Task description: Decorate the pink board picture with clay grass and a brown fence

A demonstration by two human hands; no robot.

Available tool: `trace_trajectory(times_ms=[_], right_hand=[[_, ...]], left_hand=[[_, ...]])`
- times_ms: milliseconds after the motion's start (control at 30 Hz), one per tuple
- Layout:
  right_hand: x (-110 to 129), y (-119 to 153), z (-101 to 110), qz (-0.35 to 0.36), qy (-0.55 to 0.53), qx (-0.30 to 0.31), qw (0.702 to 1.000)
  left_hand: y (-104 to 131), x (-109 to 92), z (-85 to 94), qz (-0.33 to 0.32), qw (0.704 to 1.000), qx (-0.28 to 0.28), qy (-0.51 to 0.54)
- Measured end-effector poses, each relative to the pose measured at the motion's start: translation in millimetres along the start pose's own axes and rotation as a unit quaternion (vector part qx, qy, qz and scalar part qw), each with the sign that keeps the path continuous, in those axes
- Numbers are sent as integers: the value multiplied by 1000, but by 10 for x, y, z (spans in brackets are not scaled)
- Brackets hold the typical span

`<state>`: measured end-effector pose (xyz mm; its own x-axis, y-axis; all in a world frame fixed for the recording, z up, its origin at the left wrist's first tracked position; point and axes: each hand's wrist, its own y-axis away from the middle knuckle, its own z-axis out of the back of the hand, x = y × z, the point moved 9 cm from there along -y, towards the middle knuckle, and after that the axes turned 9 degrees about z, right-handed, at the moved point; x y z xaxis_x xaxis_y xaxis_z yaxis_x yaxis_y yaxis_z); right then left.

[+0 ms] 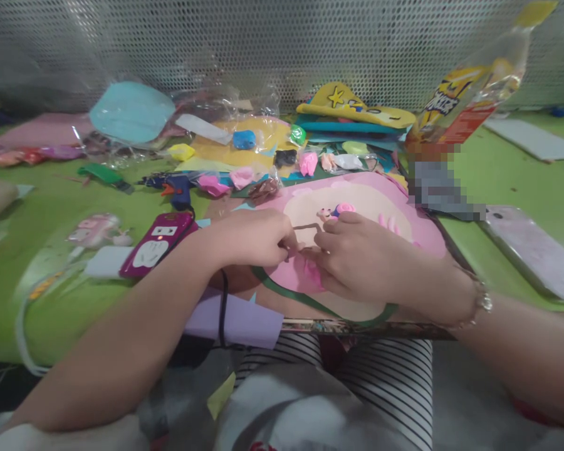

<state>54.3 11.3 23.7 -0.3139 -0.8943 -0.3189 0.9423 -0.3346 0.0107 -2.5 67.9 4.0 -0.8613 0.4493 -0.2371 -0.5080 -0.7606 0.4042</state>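
Observation:
My left hand (267,241) and my right hand (357,254) meet over a pink and cream paper cutout (413,216) with a green edge. Both have their fingers curled in a pinch, fingertips close together; whatever lies between them is hidden or too small to make out. Just below the fingers, a bright pink clay-like piece (313,274) rests on the cutout. Beyond my right hand sits a small figure with a pink spiral (344,208) and blue rim, like a snail. Short pink strips (389,222) lie to its right.
Behind the cutout are wrapped clay lumps, such as a blue one (244,139) and a pink one (308,163). At left lie a purple power strip (158,243) and a blue glue gun (180,191). To the right stand a tilted bottle (470,94) and a phone (536,250).

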Motion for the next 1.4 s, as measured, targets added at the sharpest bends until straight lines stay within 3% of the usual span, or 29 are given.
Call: trace_trajectory(times_ms=[233, 533, 867, 1100, 1400], right_hand=[[-22, 5, -9, 3, 12, -8, 1000], [-164, 37, 26, -13, -40, -26, 999], [-76, -2, -32, -14, -86, -13, 996], [-109, -16, -50, -30, -130, -22, 991], [-209, 12, -11, -67, -129, -32, 989]], left_hand=[[-18, -21, 3, -19, 999, 9, 30], [62, 49, 200, 5, 998, -59, -33], [211, -189, -14, -13, 973, -90, -213], [289, -272, -211, 1, 976, -50, -211], [305, -327, -146, -6, 976, -71, -206]])
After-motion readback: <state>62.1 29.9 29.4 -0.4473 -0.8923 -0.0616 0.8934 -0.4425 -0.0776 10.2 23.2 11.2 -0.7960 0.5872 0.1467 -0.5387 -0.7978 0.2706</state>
